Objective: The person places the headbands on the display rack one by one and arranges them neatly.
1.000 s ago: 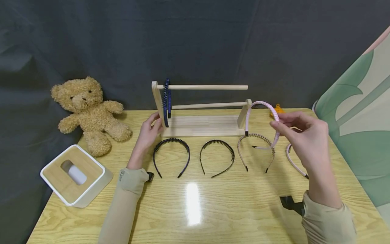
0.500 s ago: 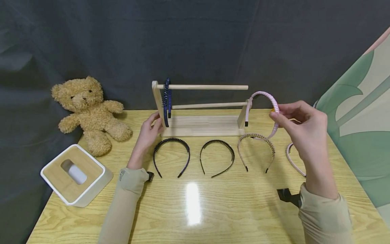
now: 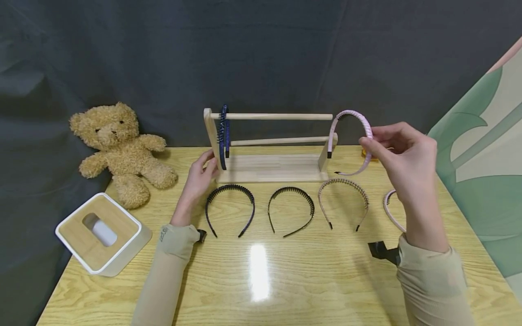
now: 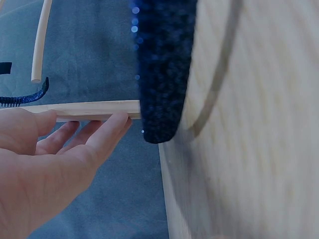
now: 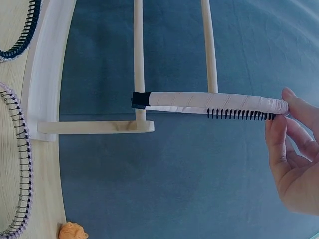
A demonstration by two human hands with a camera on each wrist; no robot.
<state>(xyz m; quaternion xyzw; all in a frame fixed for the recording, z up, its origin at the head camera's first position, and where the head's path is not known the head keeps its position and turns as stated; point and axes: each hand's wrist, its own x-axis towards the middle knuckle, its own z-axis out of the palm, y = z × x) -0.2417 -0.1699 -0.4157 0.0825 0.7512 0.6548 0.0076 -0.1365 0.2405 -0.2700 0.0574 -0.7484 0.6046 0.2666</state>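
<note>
My right hand (image 3: 412,158) pinches a pink ribbon-wrapped headband (image 3: 354,113) between thumb and fingers. In the right wrist view the headband (image 5: 219,101) shows black teeth and a black tip, near the free end of the upper rod. The wooden rack (image 3: 273,168) has a tall left post with the upper rod (image 3: 281,117) and a short right post with the lower rod (image 3: 281,141). On the upper rod hangs a dark blue glittery headband (image 3: 222,136), by the left post. My left hand (image 3: 199,175) holds the rack's left end, thumb and fingers on either side of the wood.
Several headbands lie in a row before the rack: dark blue (image 3: 230,186), black (image 3: 291,189), pinkish beaded (image 3: 343,181) and pink (image 3: 387,213), partly behind my right wrist. A teddy bear (image 3: 124,156) and a white tissue box (image 3: 132,242) stand left. An orange object (image 5: 73,231) sits behind.
My right hand has raised the pink headband from below the short post's top to near the upper rod's free end. My left hand and the rack stay put.
</note>
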